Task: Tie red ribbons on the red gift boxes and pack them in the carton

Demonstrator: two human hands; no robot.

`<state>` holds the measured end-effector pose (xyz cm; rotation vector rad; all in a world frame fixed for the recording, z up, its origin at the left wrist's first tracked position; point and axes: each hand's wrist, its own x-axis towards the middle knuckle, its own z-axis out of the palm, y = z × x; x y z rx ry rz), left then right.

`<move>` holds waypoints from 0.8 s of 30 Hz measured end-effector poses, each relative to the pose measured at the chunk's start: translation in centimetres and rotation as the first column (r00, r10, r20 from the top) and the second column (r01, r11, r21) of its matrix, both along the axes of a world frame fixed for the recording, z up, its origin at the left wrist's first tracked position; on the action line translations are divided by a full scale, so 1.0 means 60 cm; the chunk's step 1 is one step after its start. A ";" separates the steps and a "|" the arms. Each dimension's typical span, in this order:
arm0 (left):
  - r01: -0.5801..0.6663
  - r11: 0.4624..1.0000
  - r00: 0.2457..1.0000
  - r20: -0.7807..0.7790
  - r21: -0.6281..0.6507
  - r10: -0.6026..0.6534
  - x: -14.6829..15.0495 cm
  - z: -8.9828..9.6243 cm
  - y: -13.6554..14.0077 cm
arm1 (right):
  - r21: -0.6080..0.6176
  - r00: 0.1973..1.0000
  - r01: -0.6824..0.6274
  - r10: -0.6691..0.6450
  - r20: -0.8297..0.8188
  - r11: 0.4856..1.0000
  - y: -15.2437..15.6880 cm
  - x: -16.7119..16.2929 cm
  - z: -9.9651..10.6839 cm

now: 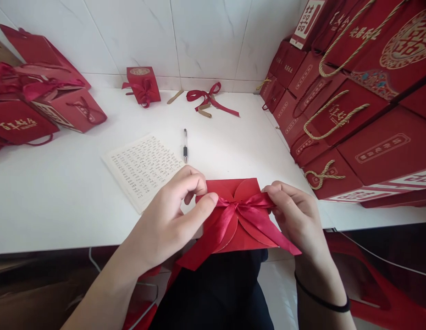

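A red gift box (221,187) with curved, overlapping flaps is in front of me at the table's front edge. Round it runs a shiny red ribbon (228,222), tied in a bow at the middle, its two tails hanging towards me. My left hand (180,213) pinches the bow's left loop between thumb and fingers. On the other side, the right loop is pinched by my right hand (291,208). Both loops are drawn out sideways. The fingertips behind the ribbon are partly hidden.
A handwritten sheet (144,169) and a pen (185,145) lie beyond my left hand. A small red box (144,85), loose ribbon (207,97) and a tan strip (174,96) are near the wall. Red gift boxes (84,110) stand left; stacked red boxes (381,146) fill the right.
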<state>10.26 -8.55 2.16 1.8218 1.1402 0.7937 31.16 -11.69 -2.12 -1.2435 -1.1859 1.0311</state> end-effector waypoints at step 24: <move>-0.171 0.956 0.953 0.208 -0.238 0.222 0.018 -0.042 -0.021 | -0.070 0.992 0.026 -0.035 -0.120 0.997 -0.003 -0.008 -0.014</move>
